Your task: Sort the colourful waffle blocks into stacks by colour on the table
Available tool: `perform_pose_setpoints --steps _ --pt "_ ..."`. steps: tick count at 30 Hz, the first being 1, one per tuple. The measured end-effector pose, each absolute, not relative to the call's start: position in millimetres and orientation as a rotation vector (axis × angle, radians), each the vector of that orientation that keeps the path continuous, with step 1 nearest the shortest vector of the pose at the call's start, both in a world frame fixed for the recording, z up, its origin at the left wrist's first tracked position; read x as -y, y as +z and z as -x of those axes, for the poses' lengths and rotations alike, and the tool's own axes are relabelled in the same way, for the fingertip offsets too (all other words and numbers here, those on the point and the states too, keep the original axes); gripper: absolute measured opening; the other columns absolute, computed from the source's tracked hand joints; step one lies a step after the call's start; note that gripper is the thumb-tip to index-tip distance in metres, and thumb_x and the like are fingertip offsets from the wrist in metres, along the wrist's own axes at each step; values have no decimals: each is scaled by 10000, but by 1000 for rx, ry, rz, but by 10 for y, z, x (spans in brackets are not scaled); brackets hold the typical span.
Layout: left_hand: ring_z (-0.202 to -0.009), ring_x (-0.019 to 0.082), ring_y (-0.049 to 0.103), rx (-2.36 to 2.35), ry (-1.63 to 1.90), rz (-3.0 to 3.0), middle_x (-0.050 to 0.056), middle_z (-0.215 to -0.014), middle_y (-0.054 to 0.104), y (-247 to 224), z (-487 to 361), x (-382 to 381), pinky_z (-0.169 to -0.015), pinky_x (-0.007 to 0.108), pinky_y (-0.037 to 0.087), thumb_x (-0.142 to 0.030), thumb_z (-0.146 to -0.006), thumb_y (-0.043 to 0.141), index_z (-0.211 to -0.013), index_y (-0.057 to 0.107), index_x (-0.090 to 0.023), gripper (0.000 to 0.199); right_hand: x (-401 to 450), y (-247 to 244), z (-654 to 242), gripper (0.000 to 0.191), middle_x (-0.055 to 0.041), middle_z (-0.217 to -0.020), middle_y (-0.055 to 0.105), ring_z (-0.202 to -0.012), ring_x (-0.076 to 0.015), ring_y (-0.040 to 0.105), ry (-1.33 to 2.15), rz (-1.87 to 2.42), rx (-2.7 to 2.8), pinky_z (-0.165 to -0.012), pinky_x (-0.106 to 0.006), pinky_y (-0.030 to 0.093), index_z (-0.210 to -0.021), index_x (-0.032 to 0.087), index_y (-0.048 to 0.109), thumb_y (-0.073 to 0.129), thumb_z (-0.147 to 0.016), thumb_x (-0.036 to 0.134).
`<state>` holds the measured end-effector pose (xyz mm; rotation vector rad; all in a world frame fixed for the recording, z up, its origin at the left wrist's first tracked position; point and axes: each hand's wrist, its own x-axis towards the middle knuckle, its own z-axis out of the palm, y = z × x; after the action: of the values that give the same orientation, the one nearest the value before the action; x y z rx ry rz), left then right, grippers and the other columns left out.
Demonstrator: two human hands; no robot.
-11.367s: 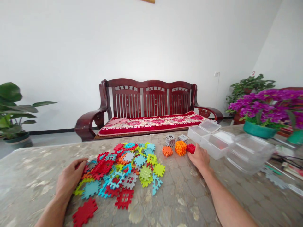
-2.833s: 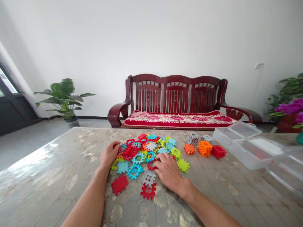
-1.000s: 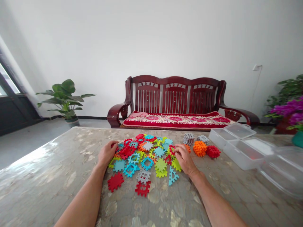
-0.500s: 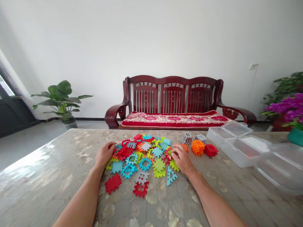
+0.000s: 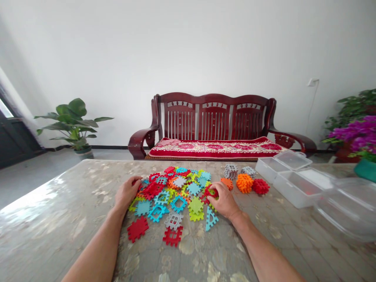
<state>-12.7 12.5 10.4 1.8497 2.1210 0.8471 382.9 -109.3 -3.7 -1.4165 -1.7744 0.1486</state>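
Observation:
A heap of toothed plastic building tiles in red, blue, green, orange and grey, with a light blue tile [image 5: 194,188] near its middle, lies between my hands. My right hand [image 5: 225,199] pinches a red tile [image 5: 212,191] between thumb and fingers at the heap's right edge. At the left edge rests my left hand [image 5: 127,194], its fingers curled together; what they hold, if anything, is hidden. Nearer to me lie a solid red tile [image 5: 138,228], a grey window tile [image 5: 174,220], a red window tile [image 5: 172,236] and a light blue triangular tile [image 5: 211,218].
Right of the heap stand grey tile stacks [image 5: 231,171], an orange stack [image 5: 244,183] and a red stack [image 5: 261,186]. Beyond them sit a clear plastic box [image 5: 296,192] and a transparent lid or tub [image 5: 346,211]. A wooden bench [image 5: 214,117] stands behind the table [image 5: 141,262].
My right hand has moved slightly left and closed on a red tile, which now shows between thumb and fingers. My left hand stays at the heap's left edge. The view has shifted slightly.

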Motion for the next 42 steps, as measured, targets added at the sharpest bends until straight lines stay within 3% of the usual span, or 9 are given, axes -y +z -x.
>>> perform_pose_setpoints --steps 10,21,27,30,35,42 --pt "-926 231 681 -2105 829 -1843 51 -1047 760 58 174 -186 -715 267 482 -439 -870 472 -1107 728 -255 395 1180 39 -3760 373 -109 -1160 638 -1131 -249 573 -4 1294 1748 -1030 -449 456 -1105 194 602 643 -739 135" --pt "-879 232 689 -2087 828 -1862 56 -985 766 36 203 -215 -677 267 473 -443 -859 479 -1106 730 -242 405 1183 116 -3733 388 -109 -1154 646 -1120 -256 588 -112 1208 1678 -1019 -454 472 -1138 212 605 633 -756 153" --pt "-929 244 685 -2090 801 -1872 58 -1056 757 3 233 -246 -723 286 475 -467 -871 456 -1136 714 -250 429 1114 474 -4217 332 -110 -1120 660 -1062 -249 600 -307 1288 1375 -986 -442 482 -1113 197 622 629 -797 297" --pt "-942 253 683 -2089 808 -1879 58 -1066 755 -21 247 -261 -724 290 485 -481 -871 446 -1134 715 -256 439 1138 559 -4779 402 -113 -1070 677 -978 -252 622 -337 1441 1028 -937 -438 499 -1097 180 632 618 -771 416" --pt "-941 266 679 -2093 792 -1876 60 -1068 756 -27 249 -268 -729 306 498 -484 -868 447 -1139 715 -262 441 1298 321 -5496 559 -163 -1105 682 -1023 -302 626 -267 1689 931 -976 -468 469 -1119 140 634 625 -667 469" --pt "-960 267 680 -2085 768 -1865 59 -1073 753 -7 230 -253 -753 317 500 -483 -879 434 -1143 709 -267 439 1343 14 -5572 554 -157 -1076 679 -1014 -307 616 -372 1800 1138 -968 -477 466 -1159 138 617 572 -695 436"
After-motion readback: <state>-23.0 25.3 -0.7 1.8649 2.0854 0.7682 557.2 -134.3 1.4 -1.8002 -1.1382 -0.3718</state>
